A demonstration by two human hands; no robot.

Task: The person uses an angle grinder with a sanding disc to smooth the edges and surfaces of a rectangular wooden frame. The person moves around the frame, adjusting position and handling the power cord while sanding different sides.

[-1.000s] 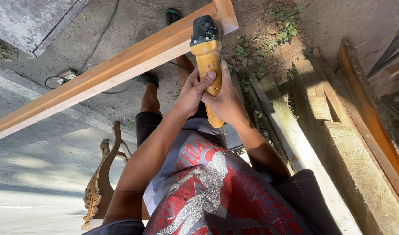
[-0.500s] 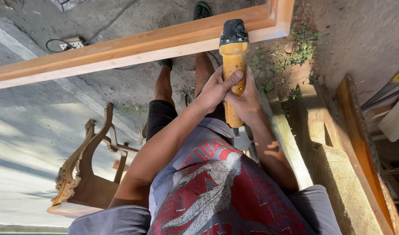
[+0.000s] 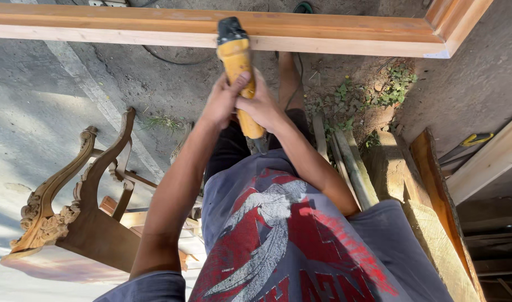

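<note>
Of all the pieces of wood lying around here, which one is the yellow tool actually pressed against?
The long orange-brown wooden frame beam across the top. The yellow power tool, gripped by both hands, meets its edge; the planks at right lie untouched.

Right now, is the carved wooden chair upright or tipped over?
Tipped over: the carved chair lies on the concrete ground, its curved legs pointing sideways and up.

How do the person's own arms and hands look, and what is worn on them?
Both arms are bare from the short grey-blue sleeves down. The left hand and the right hand have no gloves, and no watch, ring or bracelet is visible. The shirt carries a red and white print.
</note>
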